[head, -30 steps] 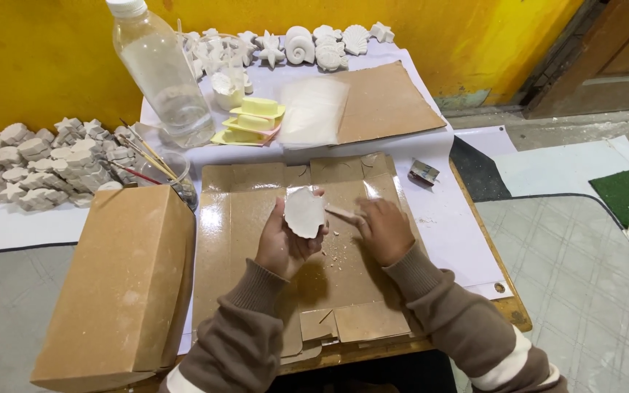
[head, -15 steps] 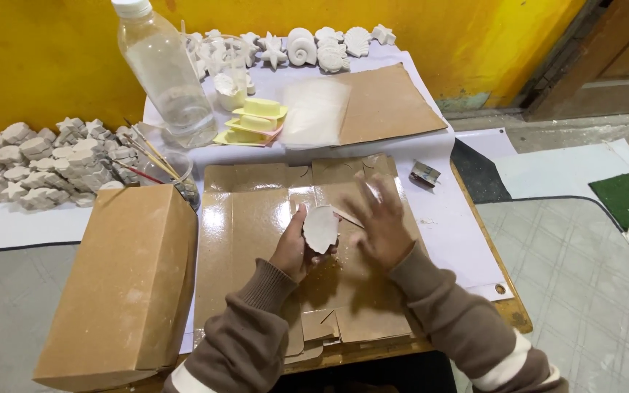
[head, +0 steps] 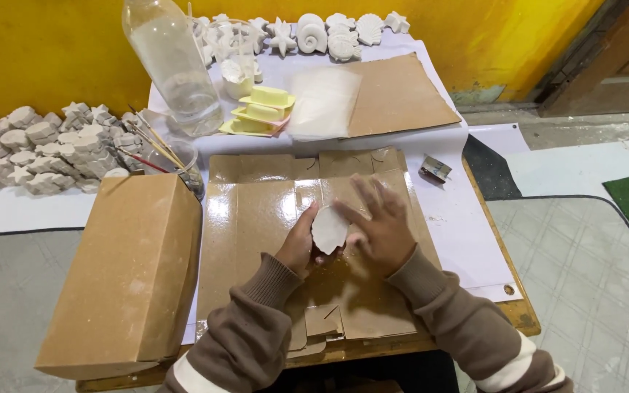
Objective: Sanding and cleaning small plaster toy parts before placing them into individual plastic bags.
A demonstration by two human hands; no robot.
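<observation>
A person's left hand [head: 298, 246] cups a white, shell-shaped plaster cast [head: 330, 228] from behind, its fingers largely hidden by the piece, over a flattened, glossy cardboard sheet [head: 256, 218] at the middle of the table. The right hand [head: 380, 229] lies spread and grasping nothing, fingertips touching the cast's right edge. Both forearms, in brown ribbed sleeves, are cut off by the near edge. A closed brown cardboard box [head: 129, 273] stands at left. At the far side, a clear plastic bottle [head: 172, 65], its top cropped, stands beside yellow moulds [head: 260, 113] and a row of white shell casts [head: 329, 33]. Rough, pale castings [head: 34, 149] are heaped at far left.
</observation>
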